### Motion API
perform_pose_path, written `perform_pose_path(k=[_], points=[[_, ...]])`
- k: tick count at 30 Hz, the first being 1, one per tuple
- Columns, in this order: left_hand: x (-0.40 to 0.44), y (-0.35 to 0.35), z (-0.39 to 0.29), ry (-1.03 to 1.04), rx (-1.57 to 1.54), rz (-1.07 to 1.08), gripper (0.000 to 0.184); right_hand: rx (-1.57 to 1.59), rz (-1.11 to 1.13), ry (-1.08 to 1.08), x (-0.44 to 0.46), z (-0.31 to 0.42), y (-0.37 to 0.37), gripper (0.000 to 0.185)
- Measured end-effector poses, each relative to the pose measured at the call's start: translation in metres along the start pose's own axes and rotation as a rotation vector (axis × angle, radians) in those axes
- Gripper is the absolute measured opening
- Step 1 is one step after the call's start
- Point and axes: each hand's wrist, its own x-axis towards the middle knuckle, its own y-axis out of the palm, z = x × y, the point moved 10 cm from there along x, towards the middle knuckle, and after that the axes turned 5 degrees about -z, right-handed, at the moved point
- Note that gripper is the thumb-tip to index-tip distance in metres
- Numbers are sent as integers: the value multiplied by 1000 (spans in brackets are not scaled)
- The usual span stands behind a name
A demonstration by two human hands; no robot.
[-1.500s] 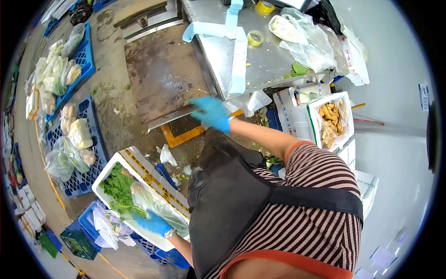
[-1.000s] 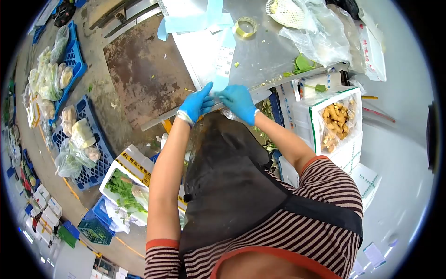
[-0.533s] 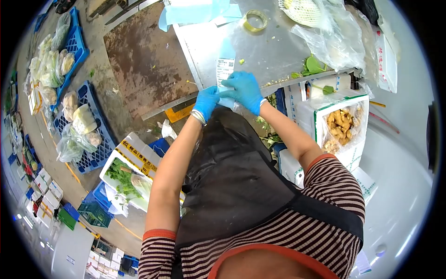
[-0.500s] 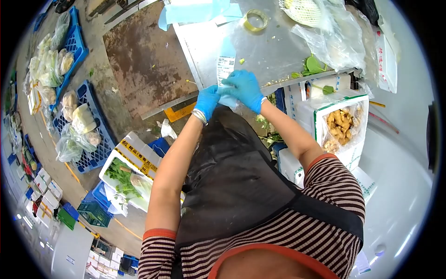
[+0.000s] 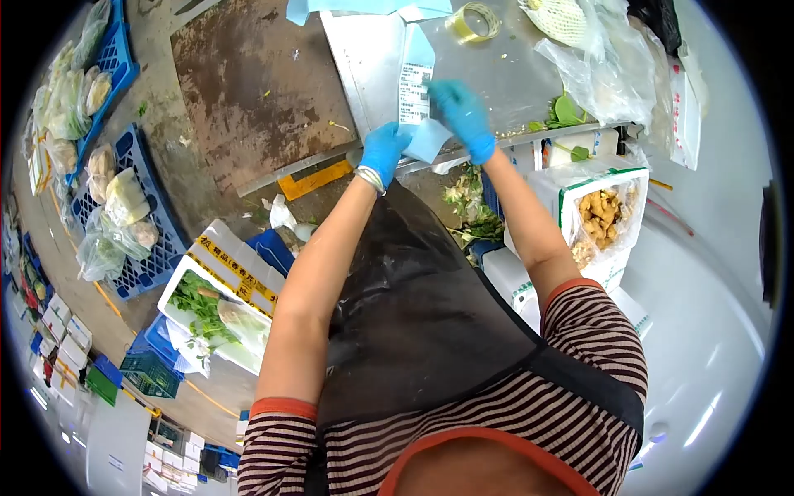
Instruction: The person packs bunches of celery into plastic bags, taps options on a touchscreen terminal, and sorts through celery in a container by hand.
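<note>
Strip [image 5: 419,51] at twelve o'clock on the table [image 5: 521,78] still bore printed labels [image 5: 414,91] above its bare blue end [image 5: 428,142], left hand [image 5: 385,152] fingers pinching its edge, right hand [image 5: 465,118] fingers, at one o'clock, narrow, hold unclear.

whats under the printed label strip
The metal table shows on both sides of the label strip. Whatever lies directly beneath it is covered and can't be seen.

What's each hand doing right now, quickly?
Left hand: appears closed on the edge of the label strip.
Right hand: fingers curled by the strip's right side; whether it holds anything cannot be told.
</note>
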Motion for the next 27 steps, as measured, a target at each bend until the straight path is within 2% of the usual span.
perform_pose_path(k=[2, 3, 6, 8, 9, 12, 13, 16, 20, 23, 26, 27], points=[[7, -3, 3, 15, -63, -16, 29, 178, -146, 31, 11, -14, -14, 39], [4, -2, 0, -45, -141, -20, 29, 84, 27, 73, 8, -8, -3, 43], [7, -3, 1, 26, -153, 15, 29, 132, 307, 148, -38, -5, 24, 46], [3, -6, -3, 0, -142, 2, 28, 149, 872, 621, -103, 36, 33, 44], [0, -6, -4, -17, -135, -1, 28, 179, 1004, 629, -118, 46, 38, 41], [-8, -2, -9, -91, -200, 27, 29, 67, 301, 214, -58, 33, 1, 37], [-8, -3, -14, -62, -109, 15, 28, -173, 174, 73, -37, 28, -9, 33], [-3, -6, -9, -10, -66, -6, 30, -481, 308, -287, -17, 34, 30, 29], [4, -12, -7, 72, 27, -56, 29, -666, 353, -469, -13, 34, 58, 24], [1, -9, -8, 26, -15, -102, 30, -519, 284, -321, 2, 18, 50, 21], [7, -7, -3, 29, 31, -73, 31, -112, -67, 24, 26, -23, -1, 23], [9, -7, -12, 154, 227, -68, 31, -26, -143, 37, 45, -49, -21, 28]])
